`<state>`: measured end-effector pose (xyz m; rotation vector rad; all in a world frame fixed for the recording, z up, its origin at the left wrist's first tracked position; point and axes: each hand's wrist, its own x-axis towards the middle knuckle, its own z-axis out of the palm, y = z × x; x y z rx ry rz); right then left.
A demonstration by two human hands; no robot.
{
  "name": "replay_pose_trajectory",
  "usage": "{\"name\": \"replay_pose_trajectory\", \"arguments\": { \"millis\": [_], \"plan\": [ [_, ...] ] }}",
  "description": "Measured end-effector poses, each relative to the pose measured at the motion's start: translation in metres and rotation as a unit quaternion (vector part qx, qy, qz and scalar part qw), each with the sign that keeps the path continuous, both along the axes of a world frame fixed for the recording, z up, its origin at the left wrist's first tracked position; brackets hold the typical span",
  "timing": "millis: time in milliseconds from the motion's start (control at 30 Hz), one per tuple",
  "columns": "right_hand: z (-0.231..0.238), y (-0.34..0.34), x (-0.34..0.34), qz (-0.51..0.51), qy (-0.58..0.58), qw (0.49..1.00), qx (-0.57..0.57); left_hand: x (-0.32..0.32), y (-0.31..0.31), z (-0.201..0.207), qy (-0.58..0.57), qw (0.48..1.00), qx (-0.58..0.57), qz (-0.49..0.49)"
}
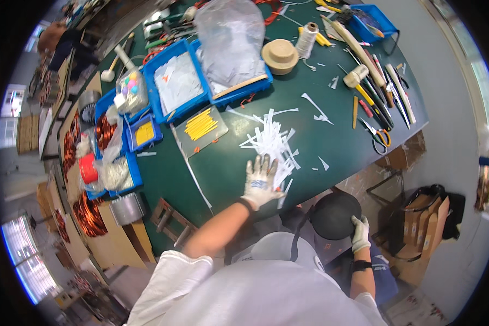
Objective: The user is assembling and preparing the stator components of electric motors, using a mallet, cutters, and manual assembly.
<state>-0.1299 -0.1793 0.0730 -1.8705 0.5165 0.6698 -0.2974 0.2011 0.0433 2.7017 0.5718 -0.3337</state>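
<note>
My left hand (259, 183), in a white work glove, lies with fingers spread at the near side of a loose heap of white strips (270, 136) on the green table. Its fingertips touch the heap. Below the table's near edge, my gloved right hand (359, 234) is closed around the rim of a round black object (337, 216). I cannot tell whether that is a stool seat or a bin. A few stray white slips (323, 163) lie right of the heap. Yellow sticks (202, 125) rest on a grey board left of it.
Blue trays (156, 100) with white slips stand at the back, one under a plastic bag (231, 38). Scissors (379, 136), a mallet (356, 76) and other tools lie right. A thread spool (308, 41) stands behind. Copper wire coils (89, 214) sit left.
</note>
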Motion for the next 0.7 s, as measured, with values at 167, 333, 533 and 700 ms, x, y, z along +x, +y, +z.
{"name": "replay_pose_trajectory", "arguments": {
  "millis": [167, 333, 533, 700],
  "plan": [
    [-0.018, 0.012, -0.008, -0.012, 0.023, 0.998, 0.062, 0.077, 0.019, 0.003, -0.137, 0.988, -0.036, 0.058],
    [-0.018, 0.010, -0.007, -0.042, 0.077, 0.992, 0.092, 0.087, 0.110, -0.027, -0.123, 0.952, 0.139, 0.244],
    [-0.026, 0.006, 0.008, -0.028, 0.083, 0.993, 0.080, 0.139, 0.071, -0.024, -0.151, 0.986, 0.008, 0.071],
    [-0.038, 0.015, 0.031, -0.002, 0.135, 0.984, 0.117, 0.210, 0.139, -0.013, -0.088, 0.976, 0.059, -0.192]
  ]
}}
